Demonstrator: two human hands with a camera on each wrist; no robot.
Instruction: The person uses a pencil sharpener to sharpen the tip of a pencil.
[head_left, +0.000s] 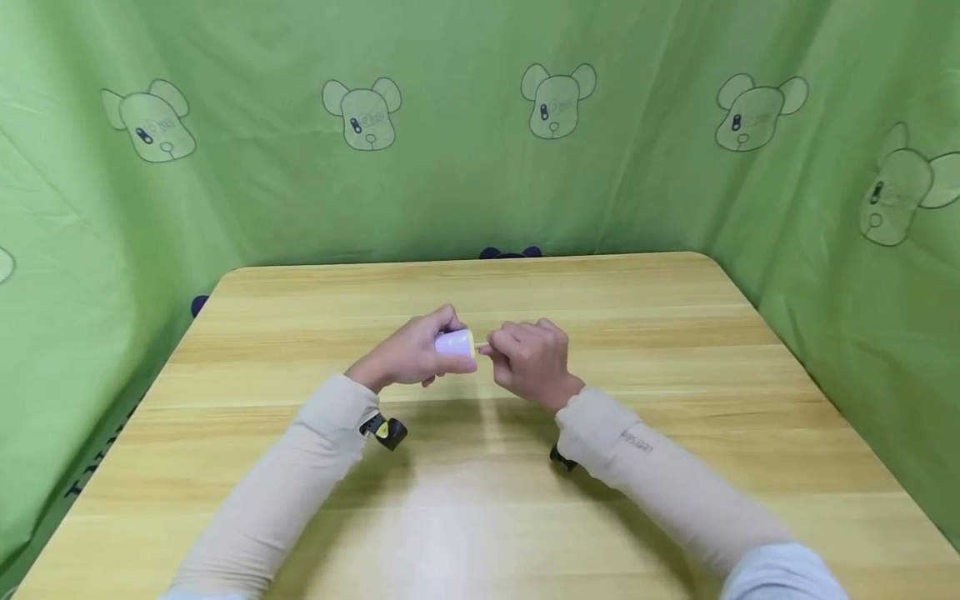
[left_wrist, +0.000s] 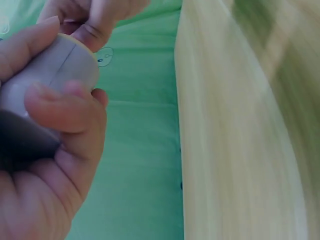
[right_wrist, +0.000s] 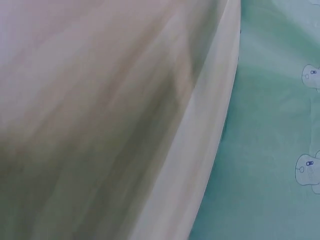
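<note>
My left hand grips a small lilac cylinder with a pale yellow rim, held sideways above the table. In the left wrist view, the thumb and fingers curl round the cylinder, whose wall shows a thin dark line. Facing that yellow end, my right hand pinches a thin pale stick or cord that spans the short gap to the rim. Whether it runs inside the cylinder cannot be seen. The right wrist view shows neither the right hand nor the cylinder.
Beneath both hands lies a wood-grain table with rounded far corners. A green curtain printed with bear heads hangs behind it and along both sides. Black bands with small devices sit at the wrists, over beige sleeves.
</note>
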